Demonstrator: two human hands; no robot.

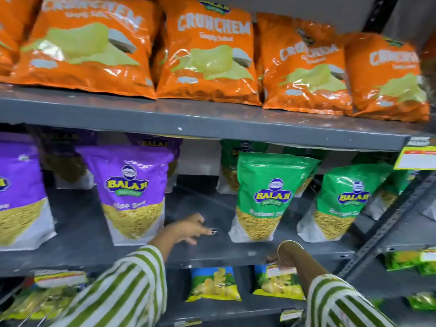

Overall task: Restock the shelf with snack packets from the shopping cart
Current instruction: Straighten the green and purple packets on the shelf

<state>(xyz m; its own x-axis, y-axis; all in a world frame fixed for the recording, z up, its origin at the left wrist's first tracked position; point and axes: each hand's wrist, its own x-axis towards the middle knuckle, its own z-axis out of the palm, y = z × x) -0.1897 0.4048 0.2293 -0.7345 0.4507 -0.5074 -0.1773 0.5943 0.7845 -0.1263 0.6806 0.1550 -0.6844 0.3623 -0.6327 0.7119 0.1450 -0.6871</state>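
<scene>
Two arms in green-and-white striped sleeves (132, 286) reach toward a grey metal store shelf (212, 128). The right hand (282, 258), at the front edge of the middle shelf, is mostly hidden behind its own wrist; it seems to touch the top of a small yellow-and-green chip packet (278, 282) on the shelf below, but whether the fingers are closed on it cannot be told. Just left of that packet stands a similar blue-and-yellow packet (213, 283). The left hand (188, 228) hovers over the bare gap in the middle shelf with fingers loosely spread and nothing in its grasp, between a purple Balaji Aloo Sev pouch (132, 197) and a green Balaji Ratlami Sev pouch (266, 199), both upright. A second green pouch (342, 204) stands to the right, another purple pouch (18, 190) at far left, with more of each colour in the row behind. A yellow price tag (416, 156) hangs at the right end of the upper shelf edge. On top, orange Crunchem chip bags (207, 53) stand in a row. The shopping cart is out of frame.
</scene>
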